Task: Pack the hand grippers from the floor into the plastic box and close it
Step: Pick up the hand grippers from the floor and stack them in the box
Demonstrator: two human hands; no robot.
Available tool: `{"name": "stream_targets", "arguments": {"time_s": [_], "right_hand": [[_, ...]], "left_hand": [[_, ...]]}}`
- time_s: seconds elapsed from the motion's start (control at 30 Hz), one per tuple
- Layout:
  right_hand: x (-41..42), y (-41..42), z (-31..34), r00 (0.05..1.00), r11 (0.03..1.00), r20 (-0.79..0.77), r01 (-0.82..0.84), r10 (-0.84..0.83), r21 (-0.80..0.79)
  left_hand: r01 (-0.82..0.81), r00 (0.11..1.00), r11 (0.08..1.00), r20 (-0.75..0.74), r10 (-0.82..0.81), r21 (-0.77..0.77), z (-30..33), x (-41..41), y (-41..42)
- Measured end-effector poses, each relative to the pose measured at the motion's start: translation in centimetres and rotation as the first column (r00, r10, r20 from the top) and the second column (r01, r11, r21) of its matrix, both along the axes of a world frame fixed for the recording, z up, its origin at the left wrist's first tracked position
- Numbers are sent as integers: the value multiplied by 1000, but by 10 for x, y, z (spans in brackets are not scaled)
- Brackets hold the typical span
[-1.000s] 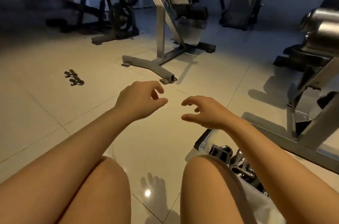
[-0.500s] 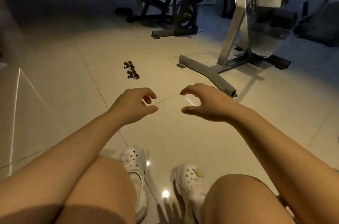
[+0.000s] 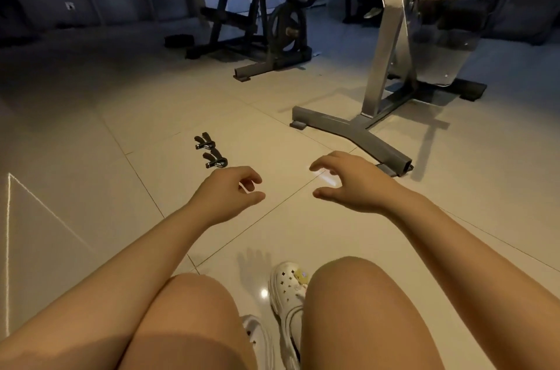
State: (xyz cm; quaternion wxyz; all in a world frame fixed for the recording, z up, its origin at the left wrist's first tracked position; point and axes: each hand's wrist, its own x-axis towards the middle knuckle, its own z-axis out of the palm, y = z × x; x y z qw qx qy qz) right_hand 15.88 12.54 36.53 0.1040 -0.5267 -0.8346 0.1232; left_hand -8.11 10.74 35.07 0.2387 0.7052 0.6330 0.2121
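Gym floor tiles (image 3: 91, 133) now fill the view, the plastic box gone from sight, as both empty, loosely curled hands, left hand (image 3: 225, 192) and right hand (image 3: 353, 183), near two hand grippers (image 3: 209, 151) ahead.

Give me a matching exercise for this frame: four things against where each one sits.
Things:
1. hand grippers
2. left hand
3. right hand
4. white shoe

Places:
A. between the knees, on the floor
B. on the tiles, ahead of the left hand
C. raised, nearest the grey machine foot
D. raised, just short of the grippers

Pairs: 1-B, 2-D, 3-C, 4-A
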Motion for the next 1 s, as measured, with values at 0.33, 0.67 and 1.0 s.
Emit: {"name": "stream_targets", "arguments": {"time_s": [0.33, 0.67, 1.0], "right_hand": [[-106, 138, -7, 997, 994, 27, -70, 72, -82], [-248, 291, -20, 981, 963, 40, -177, 188, -202], [-247, 433, -94, 997, 945, -78, -28, 2, -325]], "left_hand": [[-93, 996, 993, 18, 92, 71, 17, -133, 127], [-235, 970, 972, 58, 236, -26, -33, -288, 227], [-77, 988, 994, -138, 65, -78, -68, -313, 384]]}}
